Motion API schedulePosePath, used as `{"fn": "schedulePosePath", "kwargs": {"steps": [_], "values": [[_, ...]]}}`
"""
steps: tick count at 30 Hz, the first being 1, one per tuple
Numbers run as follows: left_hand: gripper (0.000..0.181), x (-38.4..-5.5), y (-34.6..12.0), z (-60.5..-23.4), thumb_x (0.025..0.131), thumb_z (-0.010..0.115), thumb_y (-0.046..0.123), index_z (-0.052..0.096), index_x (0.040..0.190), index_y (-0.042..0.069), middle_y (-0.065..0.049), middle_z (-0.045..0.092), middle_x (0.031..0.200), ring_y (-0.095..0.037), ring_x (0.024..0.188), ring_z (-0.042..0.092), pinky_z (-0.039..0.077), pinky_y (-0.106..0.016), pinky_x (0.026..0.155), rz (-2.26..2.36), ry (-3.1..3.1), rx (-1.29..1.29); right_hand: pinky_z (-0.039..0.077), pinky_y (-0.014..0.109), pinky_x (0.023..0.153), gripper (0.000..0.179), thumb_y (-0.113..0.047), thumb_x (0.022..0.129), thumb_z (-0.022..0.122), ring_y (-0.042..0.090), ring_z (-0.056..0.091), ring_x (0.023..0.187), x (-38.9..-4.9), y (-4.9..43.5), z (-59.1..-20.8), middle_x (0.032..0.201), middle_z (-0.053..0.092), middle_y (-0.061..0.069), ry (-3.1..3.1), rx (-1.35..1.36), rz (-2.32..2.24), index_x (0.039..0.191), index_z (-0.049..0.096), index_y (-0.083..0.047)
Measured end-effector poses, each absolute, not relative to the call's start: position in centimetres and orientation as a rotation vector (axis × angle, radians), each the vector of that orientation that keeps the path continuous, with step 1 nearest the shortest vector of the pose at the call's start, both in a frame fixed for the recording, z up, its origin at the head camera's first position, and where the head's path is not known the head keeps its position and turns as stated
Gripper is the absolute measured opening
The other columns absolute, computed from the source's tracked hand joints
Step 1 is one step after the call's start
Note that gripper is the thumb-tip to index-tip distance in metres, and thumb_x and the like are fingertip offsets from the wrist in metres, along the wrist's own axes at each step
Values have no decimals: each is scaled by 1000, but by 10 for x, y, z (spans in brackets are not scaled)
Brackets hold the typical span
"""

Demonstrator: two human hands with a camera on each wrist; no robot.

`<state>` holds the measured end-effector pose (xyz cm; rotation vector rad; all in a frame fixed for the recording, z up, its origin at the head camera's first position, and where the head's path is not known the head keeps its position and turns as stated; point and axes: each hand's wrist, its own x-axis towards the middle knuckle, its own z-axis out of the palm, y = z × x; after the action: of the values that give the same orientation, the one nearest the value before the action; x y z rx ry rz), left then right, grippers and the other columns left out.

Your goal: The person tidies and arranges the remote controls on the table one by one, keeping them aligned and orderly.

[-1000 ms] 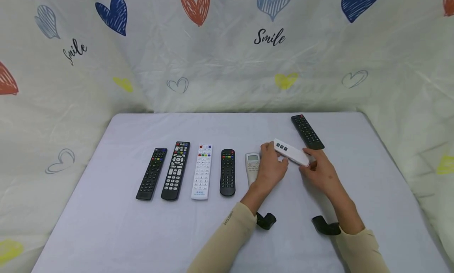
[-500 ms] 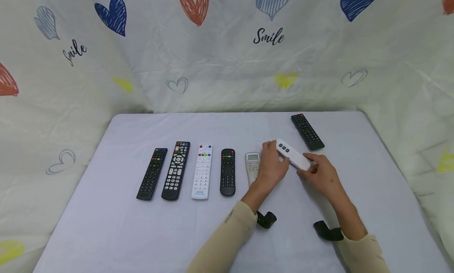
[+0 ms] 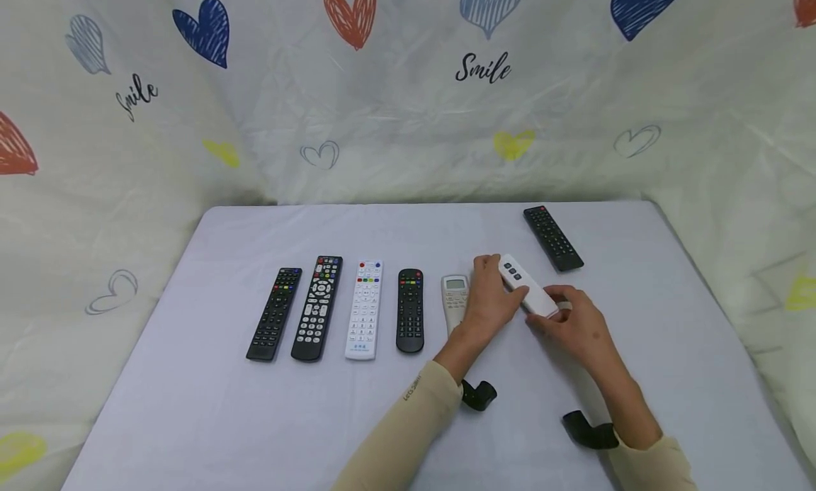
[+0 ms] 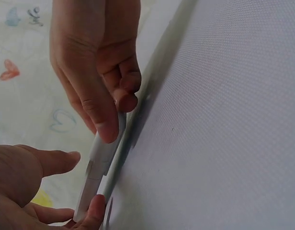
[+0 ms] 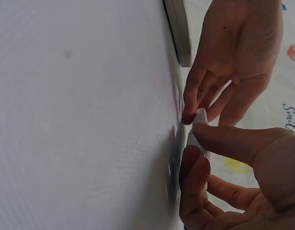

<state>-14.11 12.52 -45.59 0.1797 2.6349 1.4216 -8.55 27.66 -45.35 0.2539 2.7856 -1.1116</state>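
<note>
Both hands hold a small white remote control (image 3: 530, 287) with a few dark buttons at its far end, tilted across the right half of the table. The left hand (image 3: 492, 296) has its fingers at the far end, and in the left wrist view its thumb (image 4: 63, 161) stands off the remote. At the near end, the right hand (image 3: 576, 321) pinches the remote between thumb and fingers, as the right wrist view shows. Seen edge-on in the left wrist view, the remote (image 4: 97, 163) has a step along its side. A grey remote with a screen (image 3: 455, 298) lies partly hidden behind the left hand.
Left of the hands lie a black remote (image 3: 409, 310), a white remote with coloured buttons (image 3: 364, 310), a larger black remote (image 3: 316, 308) and another black remote (image 3: 274, 314). One more black remote (image 3: 553, 237) lies beyond the right hand on the white table (image 3: 255, 420).
The white remote has turned, its near end swinging toward the person. My right hand has moved nearer with it, and its thumb has shifted left. The left hand has barely moved.
</note>
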Motion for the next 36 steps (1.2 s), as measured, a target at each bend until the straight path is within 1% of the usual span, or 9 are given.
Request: {"fn": "schedulePosePath", "kwargs": {"steps": [3,7,15,18,27,36], "values": [[72,-142,125,-457,95,78,24,44,155,5,-11,44,153,-12,121,59,52,-18,101,1417,2627,173,48,21,62,70,-22,91,81,24,64,92,-82,273,-452,142,54,30,2752,278,-1116,146,46,3],[71,-143,125,-458,93,80,19,45,154,6,-10,46,152,-14,126,59,51,-19,106,1407,2634,163,48,22,63,70,-23,91,80,24,64,93,-79,271,-452,142,54,30,2737,284,-1128,147,45,2],[70,-143,123,-458,91,80,10,47,153,6,-11,50,151,-15,127,60,50,-22,108,1426,2624,187,52,18,65,79,-8,89,81,23,69,94,-71,263,-451,140,49,32,2695,284,-1202,154,38,4],[70,-144,121,-458,91,80,8,48,153,5,-11,51,151,-17,129,60,50,-24,110,1418,2636,221,52,19,64,80,-6,89,81,23,70,92,-69,260,-451,139,49,32,2697,293,-1199,154,37,4],[67,-145,119,-455,90,80,8,51,150,4,-12,53,153,-19,133,59,48,-26,113,1360,2656,266,49,19,61,80,-10,88,83,18,69,86,-67,256,-454,136,52,30,2708,321,-1169,154,39,3],[64,-144,117,-453,90,79,7,53,149,2,-14,54,152,-20,130,60,49,-28,112,1313,2672,294,45,19,60,74,-9,87,84,22,61,82,-65,251,-456,127,59,29,2803,276,-1118,148,46,5]]}}
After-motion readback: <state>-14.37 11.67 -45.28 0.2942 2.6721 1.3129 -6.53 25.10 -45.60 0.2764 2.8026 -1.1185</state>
